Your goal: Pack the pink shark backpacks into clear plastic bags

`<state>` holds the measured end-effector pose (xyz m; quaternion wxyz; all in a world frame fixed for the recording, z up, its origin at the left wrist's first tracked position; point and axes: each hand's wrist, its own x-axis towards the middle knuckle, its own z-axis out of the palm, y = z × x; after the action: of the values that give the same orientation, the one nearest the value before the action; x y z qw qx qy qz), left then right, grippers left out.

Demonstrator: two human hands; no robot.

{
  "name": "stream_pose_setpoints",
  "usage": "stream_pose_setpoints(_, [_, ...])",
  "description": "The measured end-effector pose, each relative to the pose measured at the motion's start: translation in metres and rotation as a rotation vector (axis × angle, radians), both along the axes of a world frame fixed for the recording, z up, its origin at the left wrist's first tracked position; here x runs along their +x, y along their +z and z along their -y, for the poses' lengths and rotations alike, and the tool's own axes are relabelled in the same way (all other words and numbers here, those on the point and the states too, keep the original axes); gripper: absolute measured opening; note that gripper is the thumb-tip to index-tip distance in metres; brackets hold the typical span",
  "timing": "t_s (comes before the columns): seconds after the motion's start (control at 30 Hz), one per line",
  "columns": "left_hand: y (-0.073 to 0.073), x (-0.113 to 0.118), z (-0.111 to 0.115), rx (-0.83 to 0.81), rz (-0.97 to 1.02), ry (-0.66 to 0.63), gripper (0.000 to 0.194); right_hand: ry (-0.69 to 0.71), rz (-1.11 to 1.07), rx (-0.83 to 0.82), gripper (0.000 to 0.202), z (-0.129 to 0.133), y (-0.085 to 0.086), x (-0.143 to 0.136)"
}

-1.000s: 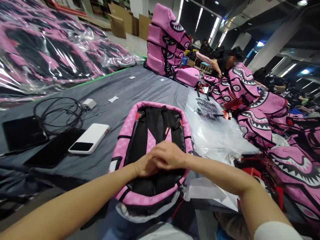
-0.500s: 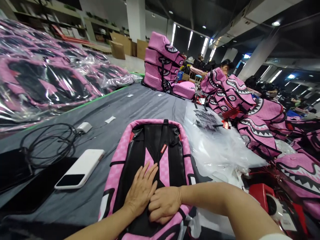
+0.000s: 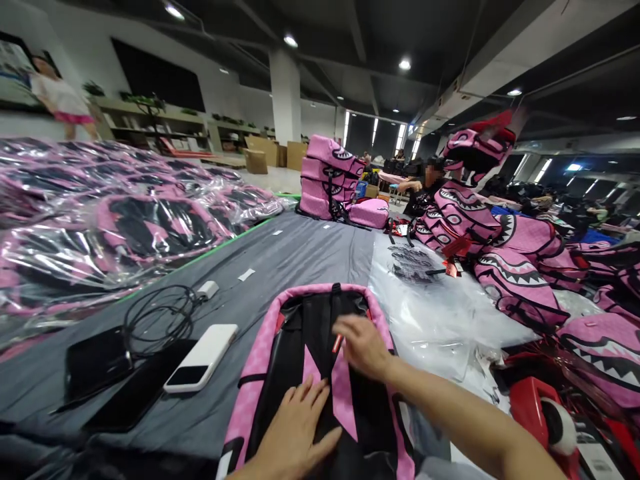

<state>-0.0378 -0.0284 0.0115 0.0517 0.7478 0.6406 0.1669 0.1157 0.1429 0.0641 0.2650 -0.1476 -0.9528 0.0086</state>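
Note:
A pink checkered backpack (image 3: 345, 407) lies on the table in front of me, its black back panel and straps facing up. My left hand (image 3: 300, 427) rests flat on the lower part of this panel, fingers spread and thumb out. Over the upper strap, beside its small red label (image 3: 337, 343), is my right hand (image 3: 363, 343). Its fingers are bent and smeared by motion, so whether they pinch the strap cannot be made out. My right forearm crosses the bag's right side.
Left of the bag lie a white power bank (image 3: 203, 360), a black cable (image 3: 163, 317) and dark flat devices. Plastic-wrapped backpacks (image 3: 155, 227) fill the far left. Clear plastic bags (image 3: 425, 307), a red tape dispenser (image 3: 530, 413) and piled pink backpacks (image 3: 520, 280) are to the right. A co-worker (image 3: 425, 190) stands behind the pile.
My right hand has gone from a fist on the lower panel up to the strap near the label. My left hand stays on the panel. A backpack is now raised above the right pile.

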Motion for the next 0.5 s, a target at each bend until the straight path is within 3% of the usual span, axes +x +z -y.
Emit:
stream_pose_setpoints(0.07, [0.030,-0.016,-0.026,-0.036,0.054,0.050,0.055,-0.316,0.070,-0.137,0.044,-0.023,0.003,-0.009])
stream_pose_setpoints(0.13, [0.047,-0.031,-0.057,0.040,0.013,0.138,0.056,-0.430,0.186,-0.219,0.056,-0.032,-0.010,-0.015])
stream_pose_setpoints(0.17, [0.048,-0.037,-0.070,0.092,-0.035,0.184,0.061,-0.437,0.231,-0.239,0.061,-0.033,-0.019,-0.016])
stream_pose_setpoints(0.23, [0.038,-0.043,-0.090,0.155,-0.125,0.246,0.071,-0.417,0.266,-0.263,0.064,-0.033,-0.032,-0.018])
stream_pose_setpoints(0.3, [0.021,-0.046,-0.098,0.159,-0.175,0.257,0.074,-0.360,0.258,-0.311,0.065,-0.041,-0.033,-0.018])
stream_pose_setpoints(0.4, [0.001,-0.047,-0.095,0.190,-0.216,0.242,0.071,-0.301,0.230,-0.418,0.050,-0.077,-0.012,-0.014])
stream_pose_setpoints(0.5, [-0.005,-0.049,-0.092,0.239,-0.217,0.238,0.071,-0.450,0.136,-0.435,0.025,-0.128,0.007,0.008])
